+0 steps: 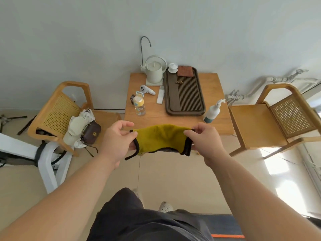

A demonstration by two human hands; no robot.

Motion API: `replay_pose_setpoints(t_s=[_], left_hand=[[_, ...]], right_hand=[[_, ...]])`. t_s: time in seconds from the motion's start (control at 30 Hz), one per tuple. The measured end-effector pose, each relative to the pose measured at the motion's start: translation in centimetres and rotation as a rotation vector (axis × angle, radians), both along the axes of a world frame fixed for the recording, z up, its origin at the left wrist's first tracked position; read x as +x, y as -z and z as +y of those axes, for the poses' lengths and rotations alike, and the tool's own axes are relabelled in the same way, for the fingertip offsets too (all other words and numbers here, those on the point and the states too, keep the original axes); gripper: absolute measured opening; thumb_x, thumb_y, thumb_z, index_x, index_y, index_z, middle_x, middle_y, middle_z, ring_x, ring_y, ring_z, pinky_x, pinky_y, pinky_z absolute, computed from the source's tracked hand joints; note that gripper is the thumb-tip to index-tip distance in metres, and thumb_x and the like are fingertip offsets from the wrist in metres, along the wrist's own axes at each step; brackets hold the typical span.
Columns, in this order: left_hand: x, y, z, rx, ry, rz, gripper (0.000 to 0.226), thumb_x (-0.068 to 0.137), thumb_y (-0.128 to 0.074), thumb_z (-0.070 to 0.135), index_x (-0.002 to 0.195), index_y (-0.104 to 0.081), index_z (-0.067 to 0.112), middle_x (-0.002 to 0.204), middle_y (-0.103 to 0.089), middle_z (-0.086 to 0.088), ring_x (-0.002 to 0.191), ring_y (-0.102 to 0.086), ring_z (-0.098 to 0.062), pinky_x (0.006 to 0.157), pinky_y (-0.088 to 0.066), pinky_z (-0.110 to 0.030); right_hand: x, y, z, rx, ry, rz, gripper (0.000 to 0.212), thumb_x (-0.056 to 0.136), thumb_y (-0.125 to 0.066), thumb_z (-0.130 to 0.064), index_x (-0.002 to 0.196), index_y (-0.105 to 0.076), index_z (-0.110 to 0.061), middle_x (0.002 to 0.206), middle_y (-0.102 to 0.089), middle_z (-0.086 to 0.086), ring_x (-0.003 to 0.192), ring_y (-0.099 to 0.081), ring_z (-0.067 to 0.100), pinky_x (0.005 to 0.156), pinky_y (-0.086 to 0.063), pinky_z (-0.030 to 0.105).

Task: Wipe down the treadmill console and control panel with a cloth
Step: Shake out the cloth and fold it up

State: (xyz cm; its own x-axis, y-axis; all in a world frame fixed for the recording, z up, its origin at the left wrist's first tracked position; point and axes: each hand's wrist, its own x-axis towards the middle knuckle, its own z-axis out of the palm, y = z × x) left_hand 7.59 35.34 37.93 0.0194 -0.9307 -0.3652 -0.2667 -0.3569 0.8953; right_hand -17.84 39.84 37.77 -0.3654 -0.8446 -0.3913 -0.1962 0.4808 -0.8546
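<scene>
A yellow cloth (160, 139) with dark trim is stretched in the air between my two hands, just in front of the wooden table's near edge. My left hand (117, 139) pinches its left end and my right hand (205, 140) pinches its right end. A white spray bottle (212, 112) stands on the table's right front corner. Part of a white treadmill frame (50, 164) shows at the lower left; its console is out of view.
The small wooden table (217, 94) against the wall carries a kettle (154, 70), a dark tea tray (184, 94), a water bottle (139, 103) and a remote. Rattan chairs stand left (57, 112), with bags, and right (278, 119). My feet stand on beige floor.
</scene>
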Motion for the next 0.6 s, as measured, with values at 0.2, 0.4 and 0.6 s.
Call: replay_pose_setpoints(t_s=[0.2, 0.4, 0.6], left_hand=[[-5.8, 4.4, -3.5, -0.041, 0.1, 0.1, 0.025, 0.097, -0.063, 0.007, 0.113, -0.059, 0.026, 0.082, -0.078, -0.001, 0.073, -0.076, -0.019, 0.062, -0.061, -0.034], [-8.0, 13.0, -8.7, -0.01, 0.231, 0.18, 0.025, 0.095, -0.067, 0.02, 0.117, -0.056, 0.026, 0.092, -0.078, 0.007, 0.083, -0.076, -0.014, 0.072, -0.062, -0.036], [-6.5, 22.9, -16.1, -0.042, 0.323, 0.155, 0.032, 0.092, -0.071, 0.014, 0.112, -0.056, 0.034, 0.093, -0.077, 0.005, 0.084, -0.074, -0.013, 0.064, -0.06, -0.026]], right_hand=[[2.8, 4.4, -4.4, -0.051, 0.01, -0.04, 0.012, 0.088, -0.076, -0.028, 0.084, -0.068, -0.02, 0.086, -0.069, 0.009, 0.085, -0.073, 0.032, 0.067, -0.066, 0.047], [4.2, 11.7, -8.8, -0.002, 0.076, -0.284, 0.051, 0.107, -0.04, -0.054, 0.105, -0.077, -0.019, 0.093, -0.08, -0.002, 0.091, -0.077, 0.016, 0.085, -0.062, 0.038], [5.3, 21.8, -13.9, -0.096, 0.178, -0.202, 0.047, 0.109, -0.039, -0.046, 0.106, -0.076, -0.016, 0.093, -0.079, 0.003, 0.091, -0.074, 0.018, 0.085, -0.06, 0.038]])
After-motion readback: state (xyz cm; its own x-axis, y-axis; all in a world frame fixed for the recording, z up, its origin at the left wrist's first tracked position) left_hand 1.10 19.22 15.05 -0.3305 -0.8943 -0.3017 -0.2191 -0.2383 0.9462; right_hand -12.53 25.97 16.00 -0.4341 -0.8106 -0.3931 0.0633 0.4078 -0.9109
